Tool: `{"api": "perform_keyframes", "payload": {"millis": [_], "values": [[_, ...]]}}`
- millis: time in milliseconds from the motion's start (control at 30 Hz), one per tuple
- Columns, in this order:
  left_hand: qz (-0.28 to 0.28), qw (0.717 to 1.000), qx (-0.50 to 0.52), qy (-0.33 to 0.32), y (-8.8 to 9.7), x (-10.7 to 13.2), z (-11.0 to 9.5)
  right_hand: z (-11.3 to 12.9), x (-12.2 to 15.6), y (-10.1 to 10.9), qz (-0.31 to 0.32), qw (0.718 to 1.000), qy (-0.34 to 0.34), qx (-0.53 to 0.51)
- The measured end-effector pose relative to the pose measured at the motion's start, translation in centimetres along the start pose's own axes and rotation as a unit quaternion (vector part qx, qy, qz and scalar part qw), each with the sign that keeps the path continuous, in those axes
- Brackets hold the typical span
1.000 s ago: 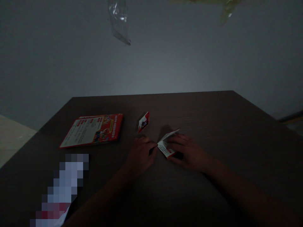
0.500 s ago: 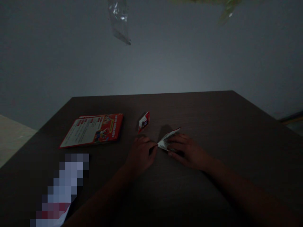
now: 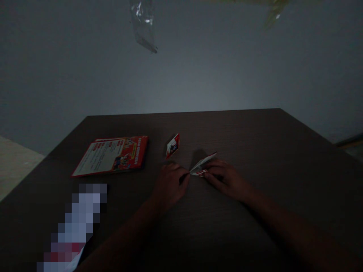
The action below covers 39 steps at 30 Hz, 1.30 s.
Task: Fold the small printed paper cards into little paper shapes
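Note:
A small folded piece of printed paper [image 3: 202,163], pale with some red print, stands partly opened above the dark table. My left hand [image 3: 170,185] is closed, with thumb and forefinger pinching its left corner. From the other side my right hand [image 3: 228,179] grips the paper, its thumb by the lower red-printed flap and its fingers behind the raised flap, partly hidden. Just beyond my left hand lies a second small folded paper [image 3: 172,146] with red edges and a dark picture.
On the left of the wood-grain table [image 3: 227,128] lies a stack of red-bordered printed sheets or booklets [image 3: 99,158]. Nearer me is a pixelated whitish item [image 3: 82,219]. A clear plastic bag [image 3: 144,30] hangs on the grey wall [image 3: 198,71] behind.
My right hand's fingers have shifted from spreading over the paper to gripping its edge, and a red-printed lower flap now shows. My left hand keeps its pinch.

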<state>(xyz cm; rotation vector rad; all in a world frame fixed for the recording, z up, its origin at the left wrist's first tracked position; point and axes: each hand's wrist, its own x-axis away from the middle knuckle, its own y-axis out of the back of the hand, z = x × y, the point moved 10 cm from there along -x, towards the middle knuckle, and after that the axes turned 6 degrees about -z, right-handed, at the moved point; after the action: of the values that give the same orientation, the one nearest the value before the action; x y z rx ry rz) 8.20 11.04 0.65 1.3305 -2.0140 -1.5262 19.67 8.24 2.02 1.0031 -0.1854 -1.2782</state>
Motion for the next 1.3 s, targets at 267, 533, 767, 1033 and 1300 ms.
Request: {"api": "perform_keyframes", "payload": {"millis": [267, 533, 767, 1033, 1300], "values": [[-0.013, 1.0, 0.004, 0.003, -0.1, 0.0, 0.2, -2.4, 0.2, 0.4, -0.059, 0.994, -0.087, -0.039], [-0.004, 0.998, 0.038, -0.053, -0.1, 0.4, -2.3, -3.6, 0.2, 1.0, -0.084, 0.987, -0.14, -0.008], [0.016, 0.995, -0.021, -0.098, -1.1, 1.1, -5.1, -4.2, 0.1, 1.6, -0.114, 0.98, -0.157, 0.037], [0.033, 0.994, -0.064, -0.088, -1.6, 1.3, -5.3, -4.4, 0.0, 1.7, -0.106, 0.976, -0.164, 0.097], [0.024, 0.995, -0.075, -0.065, -1.3, 1.3, -4.9, -4.4, -0.5, 1.2, -0.063, 0.979, -0.161, 0.105]]}}
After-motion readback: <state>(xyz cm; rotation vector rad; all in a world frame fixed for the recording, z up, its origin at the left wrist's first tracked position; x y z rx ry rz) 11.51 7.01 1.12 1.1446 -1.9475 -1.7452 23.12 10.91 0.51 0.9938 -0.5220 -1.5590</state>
